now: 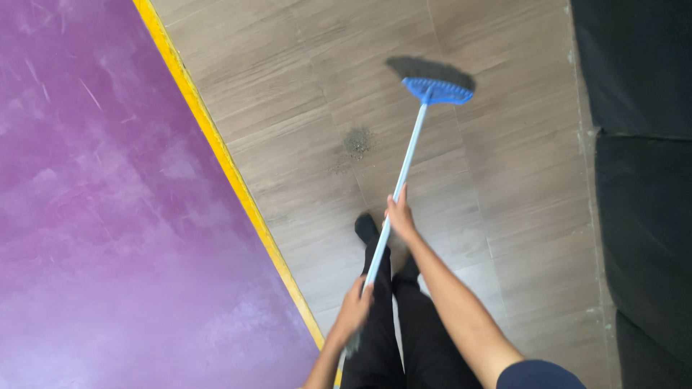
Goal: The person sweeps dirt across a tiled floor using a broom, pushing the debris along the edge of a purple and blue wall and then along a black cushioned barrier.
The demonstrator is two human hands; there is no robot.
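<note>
I hold a broom with a light blue handle [404,169], a blue head [437,91] and dark bristles that touch the grey wood-look floor [303,86] far ahead. My right hand [400,216] grips the handle at mid-length. My left hand [355,308] grips it near its upper end, close to my body. A small pile of dark dust [356,142] lies on the floor left of the handle, nearer to me than the broom head. My black trousers and one black shoe [366,227] show below the hands.
A purple floor area [108,216] fills the left side, bordered by a yellow strip [223,162] running diagonally. Dark upholstered furniture [641,144] stands along the right edge.
</note>
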